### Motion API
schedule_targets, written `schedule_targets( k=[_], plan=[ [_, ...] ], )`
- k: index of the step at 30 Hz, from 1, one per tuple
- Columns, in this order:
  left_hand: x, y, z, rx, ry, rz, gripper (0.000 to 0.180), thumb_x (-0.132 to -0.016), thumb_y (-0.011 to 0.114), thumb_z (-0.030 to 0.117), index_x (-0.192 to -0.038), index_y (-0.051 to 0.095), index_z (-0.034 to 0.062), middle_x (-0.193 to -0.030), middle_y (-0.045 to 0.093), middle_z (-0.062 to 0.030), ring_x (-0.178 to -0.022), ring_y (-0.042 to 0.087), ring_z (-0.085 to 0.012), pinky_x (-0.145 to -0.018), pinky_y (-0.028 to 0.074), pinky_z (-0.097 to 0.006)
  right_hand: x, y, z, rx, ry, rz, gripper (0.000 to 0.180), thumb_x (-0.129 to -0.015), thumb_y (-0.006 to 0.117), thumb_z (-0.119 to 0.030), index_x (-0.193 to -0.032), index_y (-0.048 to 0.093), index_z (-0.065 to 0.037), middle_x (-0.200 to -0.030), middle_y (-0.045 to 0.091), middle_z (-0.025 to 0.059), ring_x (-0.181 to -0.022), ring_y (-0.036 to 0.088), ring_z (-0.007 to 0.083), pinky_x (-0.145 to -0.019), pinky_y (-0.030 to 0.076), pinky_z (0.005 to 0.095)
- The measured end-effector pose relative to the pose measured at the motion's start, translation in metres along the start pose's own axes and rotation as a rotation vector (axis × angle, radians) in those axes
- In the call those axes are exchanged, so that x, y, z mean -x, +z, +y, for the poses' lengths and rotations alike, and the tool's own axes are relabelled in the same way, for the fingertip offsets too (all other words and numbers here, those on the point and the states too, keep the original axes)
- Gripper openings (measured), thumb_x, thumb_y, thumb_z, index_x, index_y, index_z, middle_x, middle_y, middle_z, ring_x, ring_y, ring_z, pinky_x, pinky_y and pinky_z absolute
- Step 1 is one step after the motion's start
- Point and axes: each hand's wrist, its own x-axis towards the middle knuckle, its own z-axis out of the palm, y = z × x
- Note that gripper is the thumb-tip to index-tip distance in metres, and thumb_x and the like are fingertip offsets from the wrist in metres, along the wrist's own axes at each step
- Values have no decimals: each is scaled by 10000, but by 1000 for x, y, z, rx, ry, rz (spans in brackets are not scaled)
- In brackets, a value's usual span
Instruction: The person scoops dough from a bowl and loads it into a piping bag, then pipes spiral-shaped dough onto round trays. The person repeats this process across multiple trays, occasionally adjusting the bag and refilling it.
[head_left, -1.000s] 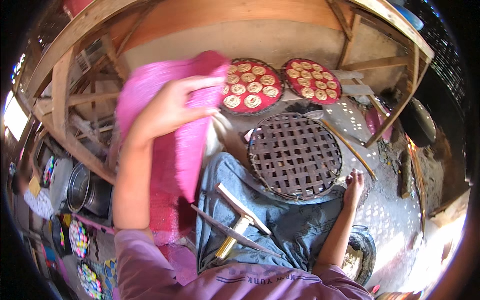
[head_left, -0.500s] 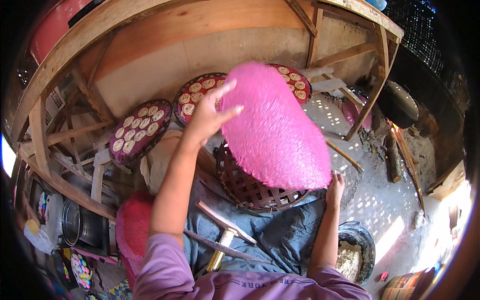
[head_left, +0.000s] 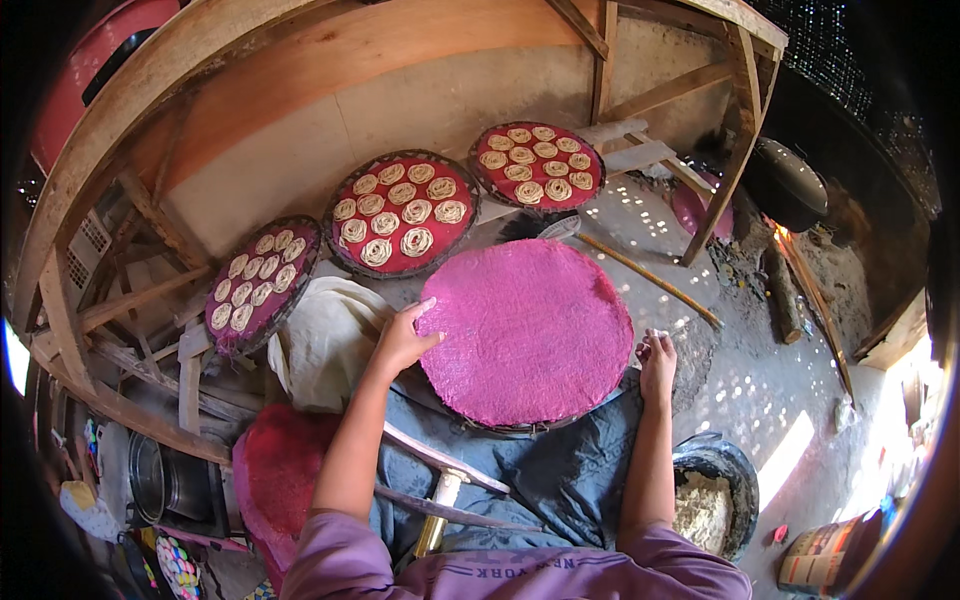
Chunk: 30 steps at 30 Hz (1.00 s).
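Observation:
A round pink mesh sheet lies flat over a woven round tray on my lap, hiding almost all of the tray. My left hand rests on the sheet's left edge with fingers pressing it. My right hand sits at the sheet's right edge, fingers curled near the rim. Whether it pinches the sheet I cannot tell. A wooden press tool lies across my blue-clad legs below the tray.
Three round trays of coiled dough spirals on red sheets stand behind: left, middle, right. A cream cloth and a stack of pink sheets lie at left. A bowl of dough is at right. Wooden frame posts surround.
My left hand brought the pink sheet down from mid-air and laid it flat over the woven tray, which is now covered. My right hand stayed at the tray's right rim.

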Motion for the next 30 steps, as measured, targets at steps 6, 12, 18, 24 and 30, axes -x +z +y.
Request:
schedule_targets(
  k=[6,12,18,24,30],
  plan=[
    [38,-40,30,-173,166,311,735,-780,775,179,-1424,426,120,-1412,447,-105,-1118,526,-214,-892,464,-299,-18,-31,5,132,-7,-90,285,-968,556,-257,-1105,613,-15,-922,623,60,-741,579,119,-688,476,260],
    [157,-82,11,423,-94,465,550,-935,616,182,-1426,395,72,-1370,484,-105,-1072,551,-160,-904,446,-291,-51,-119,61,746,407,-225,526,-970,481,-457,-1292,578,-52,-1217,621,152,-1043,611,246,-891,477,360],
    [261,22,28,973,-483,757,416,-1002,494,289,-1347,391,81,-1234,500,-83,-967,559,-170,-854,466,-316,-61,-154,67,1729,-222,314,264,-905,543,-343,-1004,635,-115,-1087,608,157,-986,608,362,-804,482,499],
    [279,52,32,564,-523,1078,388,-986,536,199,-1306,364,62,-1135,458,-44,-1036,456,-125,-888,366,-253,-87,-30,-56,938,-920,324,305,-869,705,-202,-1097,565,-55,-1101,545,120,-986,588,243,-815,498,379],
    [274,49,2,1074,-640,1094,357,-943,609,289,-1202,461,94,-975,505,17,-902,479,-97,-816,372,-250,82,66,-122,238,-785,-516,234,-1004,494,-230,-975,549,-4,-855,597,88,-766,569,174,-731,453,317]
  ],
)
